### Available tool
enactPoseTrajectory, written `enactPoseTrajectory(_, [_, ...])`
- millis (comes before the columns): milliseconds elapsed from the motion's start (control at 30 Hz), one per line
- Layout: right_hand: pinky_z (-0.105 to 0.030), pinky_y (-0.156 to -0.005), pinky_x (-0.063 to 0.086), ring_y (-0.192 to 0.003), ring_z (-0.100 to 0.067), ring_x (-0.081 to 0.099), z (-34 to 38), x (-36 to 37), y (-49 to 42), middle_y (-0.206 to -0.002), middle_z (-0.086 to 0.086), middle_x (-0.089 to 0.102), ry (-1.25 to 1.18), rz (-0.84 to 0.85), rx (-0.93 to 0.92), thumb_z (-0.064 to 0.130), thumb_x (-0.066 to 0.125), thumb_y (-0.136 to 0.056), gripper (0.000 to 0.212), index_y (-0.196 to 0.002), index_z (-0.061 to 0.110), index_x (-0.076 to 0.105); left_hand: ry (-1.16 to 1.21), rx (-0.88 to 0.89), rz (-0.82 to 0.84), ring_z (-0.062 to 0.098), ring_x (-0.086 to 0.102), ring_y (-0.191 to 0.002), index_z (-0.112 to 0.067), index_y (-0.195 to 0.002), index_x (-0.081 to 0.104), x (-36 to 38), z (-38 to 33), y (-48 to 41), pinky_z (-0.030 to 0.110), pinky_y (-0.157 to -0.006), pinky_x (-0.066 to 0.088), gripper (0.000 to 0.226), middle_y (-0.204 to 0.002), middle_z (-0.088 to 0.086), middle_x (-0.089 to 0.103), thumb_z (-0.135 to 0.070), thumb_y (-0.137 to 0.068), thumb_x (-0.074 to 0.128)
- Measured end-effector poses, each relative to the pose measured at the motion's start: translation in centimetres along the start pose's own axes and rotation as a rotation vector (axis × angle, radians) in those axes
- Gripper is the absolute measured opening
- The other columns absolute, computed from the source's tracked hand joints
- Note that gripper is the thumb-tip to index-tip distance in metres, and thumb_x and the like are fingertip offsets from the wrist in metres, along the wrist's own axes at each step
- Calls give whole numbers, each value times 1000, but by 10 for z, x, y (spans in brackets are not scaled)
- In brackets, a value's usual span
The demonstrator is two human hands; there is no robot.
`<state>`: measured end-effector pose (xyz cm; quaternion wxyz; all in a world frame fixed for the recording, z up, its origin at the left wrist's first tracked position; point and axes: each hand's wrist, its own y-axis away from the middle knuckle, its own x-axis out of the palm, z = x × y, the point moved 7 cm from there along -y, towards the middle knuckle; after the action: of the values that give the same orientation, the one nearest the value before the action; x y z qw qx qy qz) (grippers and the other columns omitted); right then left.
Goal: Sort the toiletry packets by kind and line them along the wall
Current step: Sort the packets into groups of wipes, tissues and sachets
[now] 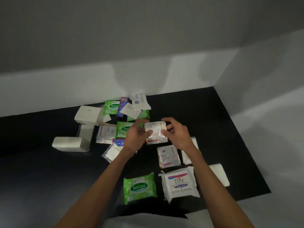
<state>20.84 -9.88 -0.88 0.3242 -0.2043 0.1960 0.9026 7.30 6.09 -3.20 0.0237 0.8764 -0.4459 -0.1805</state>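
Currently I have both hands over the middle of the black surface (222, 129), holding one Dove sachet (156, 131) between them. The left hand (137, 134) pinches its left edge, and the right hand (176, 132) curls round its right end. The sachet is flat, rectangular, glossy crinkled film, white and clear, with a yellow stripe near the right end and a pink band along the lower edge. It sits well short of the back wall (65, 89).

The surface runs into a corner where the back wall meets the side wall (263, 96). A broad bare black stretch lies to the right of my hands, up to that corner. The surface's near right edge cuts off just beyond a white slab (218, 173).

A loose heap (131, 109) of green, blue and white packets lies against the back wall. To the left are matte white tissue blocks (69, 144), soft-edged and brick-shaped. Close to me lie a shiny green Sanicare pack (139, 188) and a white Dove wipes pack (180, 184) side by side, with another sachet (167, 156) just behind them.
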Motion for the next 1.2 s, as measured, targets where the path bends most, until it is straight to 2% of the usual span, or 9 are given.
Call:
enactPoseTrajectory(100, [-11, -68, 55, -89, 0, 71, -13, -9, 13, -103, 10, 69, 66, 25, 25, 19, 77, -98, 50, -143, 31, 59, -13, -8, 32, 12, 77, -77, -26, -123, 65, 18, 0, 9, 29, -64, 63, 39, -88, 2, 77, -15, -90, 83])
enactPoseTrajectory(233, [-19, -68, 58, -89, -8, 71, -28, -14, 30, -103, 8, 65, 161, 39, 11, 18, 79, -96, 56, -139, 44, 54, -63, 5, 82, 7, 76, -78, -22, -122, 66, 42, 5, 21, 27, -63, 63, 37, -91, -2, 75, -12, -90, 82])
enactPoseTrajectory(467, [-27, -76, 57, -84, -4, 64, -50, -3, 45, -97, 9, 62, 440, 105, -44, 26, 80, -94, 36, -113, 42, 54, -223, 37, 109, 4, 74, -80, -24, -118, 68, 65, 37, 33, 33, -75, 64, 36, -89, -6, 76, -21, -87, 86])
enactPoseTrajectory(567, [-34, -83, 60, -90, -9, 66, -50, 3, 48, -99, 8, 66, 587, 89, -102, 31, 80, -94, 36, -117, 39, 54, -234, 16, 111, 3, 73, -80, -23, -118, 69, 69, 47, 38, 36, -77, 65, 37, -89, -6, 75, -19, -87, 87])
enactPoseTrajectory(700, [-42, -99, 51, -114, -21, 64, -48, 8, 49, -110, 4, 71, 796, 71, -163, 38, 76, -94, 37, -124, 39, 54, -337, 37, 110, 6, 71, -80, -24, -117, 70, 74, 52, 39, 38, -81, 63, 36, -92, -6, 71, -23, -85, 88])
enactPoseTrajectory(867, [-46, -105, 47, -120, -23, 64, -46, 10, 48, -116, 1, 72, 969, 51, -177, 45, 71, -97, 38, -133, 40, 59, -433, 54, 114, 9, 65, -84, -24, -122, 69, 75, 50, 39, 34, -89, 59, 41, -108, 0, 58, -27, -85, 87])
enactPoseTrajectory(967, [-44, -106, 45, -120, -20, 61, -42, 5, 48, -122, 3, 68, 981, 31, -178, 45, 70, -98, 35, -132, 39, 64, -466, 74, 147, 4, 59, -88, -26, -132, 66, 75, 51, 39, 23, -91, 53, 48, -117, -3, 51, -31, -88, 85])
enactPoseTrajectory(1067, [-40, -107, 43, -124, -16, 57, -39, 2, 47, -129, 6, 64, 890, 57, -207, 43, 75, -95, 36, -129, 36, 66, -484, 140, 149, 4, 55, -105, -29, -141, 61, 71, 50, 39, 22, -99, 49, 60, -127, -6, 47, -36, -87, 85])
enactPoseTrajectory(1200, [-29, -103, 47, -124, -11, 56, -39, 11, 47, -134, 7, 62, 728, 205, -209, 33, 82, -91, 44, -132, 29, 66, -480, 277, 202, 0, 54, -113, -28, -127, 67, 69, 42, 41, 21, -100, 49, 47, -126, -14, 53, -38, -85, 86])
